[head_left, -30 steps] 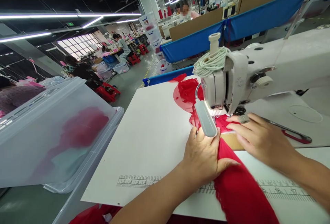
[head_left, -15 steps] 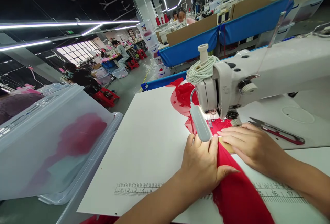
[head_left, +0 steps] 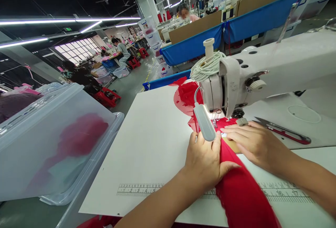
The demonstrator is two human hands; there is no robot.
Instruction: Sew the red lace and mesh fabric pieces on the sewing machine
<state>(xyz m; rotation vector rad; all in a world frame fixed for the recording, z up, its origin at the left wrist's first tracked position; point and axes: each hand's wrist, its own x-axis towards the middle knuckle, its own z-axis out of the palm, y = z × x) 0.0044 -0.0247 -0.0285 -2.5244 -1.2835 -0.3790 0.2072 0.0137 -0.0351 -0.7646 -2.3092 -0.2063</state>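
Note:
Red fabric [head_left: 243, 189] runs from the table's front edge up beneath the head of a white sewing machine [head_left: 210, 95]. My left hand [head_left: 203, 159] rests on the strip's left edge, thumb spread across the cloth and fingers pointing toward the presser foot [head_left: 215, 123]. Flat beside the foot, my right hand [head_left: 258, 142] has its fingers stretched over the cloth's right side. A grey clip lamp [head_left: 204, 122] hides some of my left fingertips. Behind the needle area, sheer red fabric [head_left: 187, 97] lies bunched.
Thread snips [head_left: 285, 132] with a red handle lie right of my right hand. A printed ruler [head_left: 139, 189] crosses the white table [head_left: 118, 161]. On the left stands a translucent plastic bin [head_left: 52, 144]. Other people sit at machines farther back.
The view has tilted slightly, and the machine appears a little farther right. Both hands keep nearly the same place on the fabric, with only small finger shifts.

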